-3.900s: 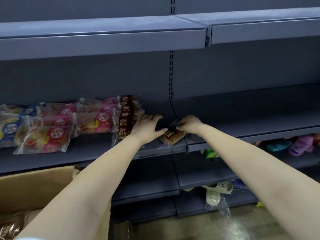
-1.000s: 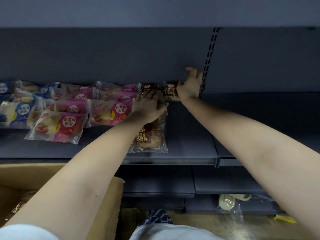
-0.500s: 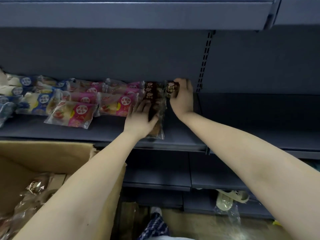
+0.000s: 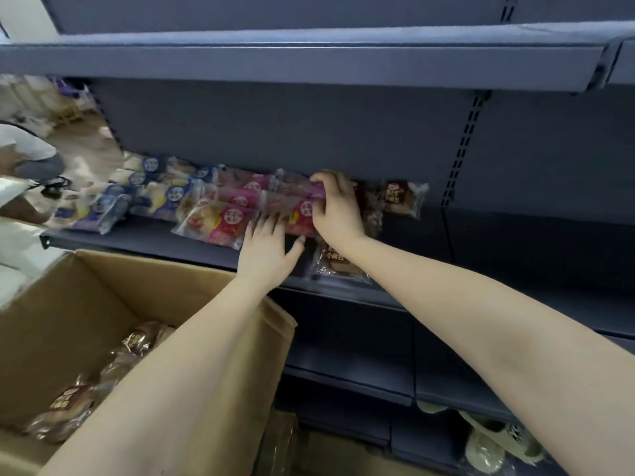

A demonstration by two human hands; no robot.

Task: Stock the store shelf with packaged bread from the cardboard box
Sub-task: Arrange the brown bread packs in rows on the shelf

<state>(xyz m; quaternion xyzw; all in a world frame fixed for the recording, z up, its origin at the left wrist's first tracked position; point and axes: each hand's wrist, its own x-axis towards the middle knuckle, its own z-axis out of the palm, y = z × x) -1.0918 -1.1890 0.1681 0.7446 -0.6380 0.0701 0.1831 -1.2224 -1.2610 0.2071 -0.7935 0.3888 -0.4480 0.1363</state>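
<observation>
Pink bread packets [image 4: 223, 219] and blue ones [image 4: 158, 195] lie in rows on the dark shelf [image 4: 137, 240]. Brown bread packets sit to their right: one upright at the back [image 4: 402, 197], one flat near the shelf's front edge [image 4: 338, 266]. My right hand [image 4: 335, 206] reaches over the pink packets, its fingertips curled on the edge of one. My left hand [image 4: 268, 250] lies flat with spread fingers against the front of the pink packets. The cardboard box [image 4: 68, 321] stands open at lower left with brown bread packets [image 4: 79, 396] inside.
An upper shelf [image 4: 309, 60] overhangs the working shelf. Lower shelves [image 4: 350, 365] run below, with pale slippers [image 4: 498, 441] at bottom right. A person [image 4: 27, 159] crouches on the floor at far left. To the right, the working shelf is bare.
My right hand left the upright brown packet and moved left onto the pink packets. My left hand slid off the brown packet to the pink packets' front. The view swung left and up.
</observation>
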